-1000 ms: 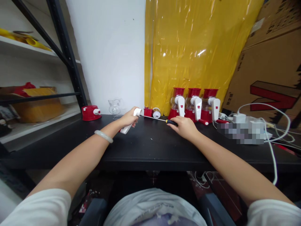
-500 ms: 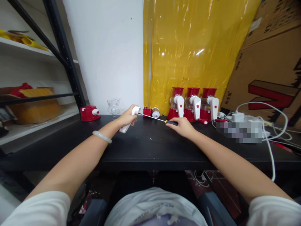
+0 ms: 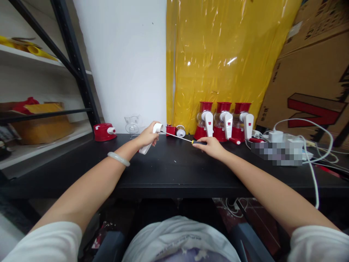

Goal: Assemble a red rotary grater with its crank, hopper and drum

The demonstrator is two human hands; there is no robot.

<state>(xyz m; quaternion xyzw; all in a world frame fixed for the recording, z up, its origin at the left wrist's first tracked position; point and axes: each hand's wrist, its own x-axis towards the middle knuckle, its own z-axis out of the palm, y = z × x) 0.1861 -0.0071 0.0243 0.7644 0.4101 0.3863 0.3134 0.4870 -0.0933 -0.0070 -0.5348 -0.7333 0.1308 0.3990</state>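
My left hand [image 3: 148, 137] is closed around a white crank handle [image 3: 145, 149], held tilted above the black table. In my right hand [image 3: 211, 146] is a screwdriver [image 3: 178, 137] with a black and yellow grip. Its long shaft points left, and the tip meets the round white end of the crank handle. Behind the hands lie a red hopper part [image 3: 171, 130] and a grater drum [image 3: 180, 131] with a white end. Left of my left hand stand a clear plastic housing [image 3: 132, 125] and a red base [image 3: 104, 131] with a white knob.
Several red and white rotary graters [image 3: 224, 122] stand in a row at the back right. Beyond them are white chargers and cables [image 3: 276, 136]. A black metal shelf frame [image 3: 73, 65] rises at the left, and a large cardboard box [image 3: 308, 80] leans at the right.
Hardly anything differs. Both hands hold nearly the same place, the screwdriver tip still at the crank handle; my right hand's grip has shifted very slightly.
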